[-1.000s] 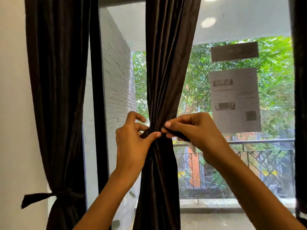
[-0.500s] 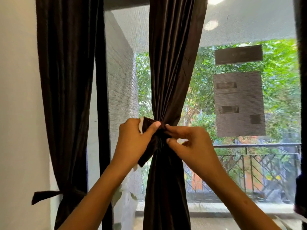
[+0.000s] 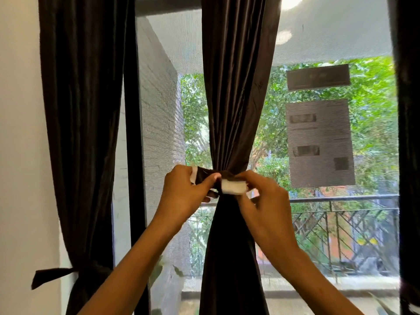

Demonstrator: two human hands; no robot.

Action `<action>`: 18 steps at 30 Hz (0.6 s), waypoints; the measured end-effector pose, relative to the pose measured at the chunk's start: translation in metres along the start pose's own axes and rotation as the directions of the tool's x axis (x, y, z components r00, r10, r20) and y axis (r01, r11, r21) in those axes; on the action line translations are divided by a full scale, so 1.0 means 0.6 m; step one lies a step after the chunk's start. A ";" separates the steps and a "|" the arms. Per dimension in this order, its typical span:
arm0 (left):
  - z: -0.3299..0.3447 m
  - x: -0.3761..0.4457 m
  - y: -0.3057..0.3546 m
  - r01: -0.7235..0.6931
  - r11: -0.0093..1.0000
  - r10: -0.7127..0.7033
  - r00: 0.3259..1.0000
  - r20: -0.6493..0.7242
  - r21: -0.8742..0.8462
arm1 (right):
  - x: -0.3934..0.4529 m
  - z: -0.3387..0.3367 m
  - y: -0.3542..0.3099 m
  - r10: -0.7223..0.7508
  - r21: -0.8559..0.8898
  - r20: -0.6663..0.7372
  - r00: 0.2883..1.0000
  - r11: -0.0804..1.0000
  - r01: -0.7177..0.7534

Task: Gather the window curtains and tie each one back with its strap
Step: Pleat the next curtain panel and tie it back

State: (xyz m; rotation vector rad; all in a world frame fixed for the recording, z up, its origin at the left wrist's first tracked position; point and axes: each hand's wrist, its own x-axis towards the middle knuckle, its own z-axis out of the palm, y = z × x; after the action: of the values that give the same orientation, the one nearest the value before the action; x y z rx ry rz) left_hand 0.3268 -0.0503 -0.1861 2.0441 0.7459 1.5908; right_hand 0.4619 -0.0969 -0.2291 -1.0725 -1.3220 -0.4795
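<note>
A concrete ledge runs below the window, with nothing discernible lying on it.

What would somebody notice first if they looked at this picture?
Two hands meet in the middle: the left hand and the right hand each pinch an end of a dark strap with white patches, wrapped round the gathered middle curtain. At the left edge, the left curtain is already tied low down. Behind the glass, green trees fill the right side.
</note>
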 end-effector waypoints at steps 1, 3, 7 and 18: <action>0.002 -0.002 -0.005 -0.038 0.999 0.038 0.999 -0.004 0.035 | 0.006 -0.002 0.009 0.027 0.076 -0.048 0.998 0.997 -0.023; 0.010 -0.009 -0.013 -0.144 0.973 0.154 0.987 -0.038 0.182 | 0.014 -0.005 0.022 0.045 0.181 -0.103 0.994 0.983 -0.026; 0.030 -0.025 -0.007 -0.361 0.839 0.416 0.908 -0.053 0.408 | 0.017 -0.005 0.029 0.119 0.270 -0.071 0.990 0.958 -0.096; 0.058 -0.028 -0.011 -0.479 0.696 0.617 0.780 -0.104 0.534 | 0.010 -0.021 0.053 -0.174 0.084 0.021 0.984 0.981 0.172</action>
State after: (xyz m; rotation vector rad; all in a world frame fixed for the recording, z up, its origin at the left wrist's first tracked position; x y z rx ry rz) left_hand 0.3565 -0.0570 -0.2108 2.6219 0.7052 2.2536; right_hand 0.4959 -0.0908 -0.2334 -0.9035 -1.4550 -0.5365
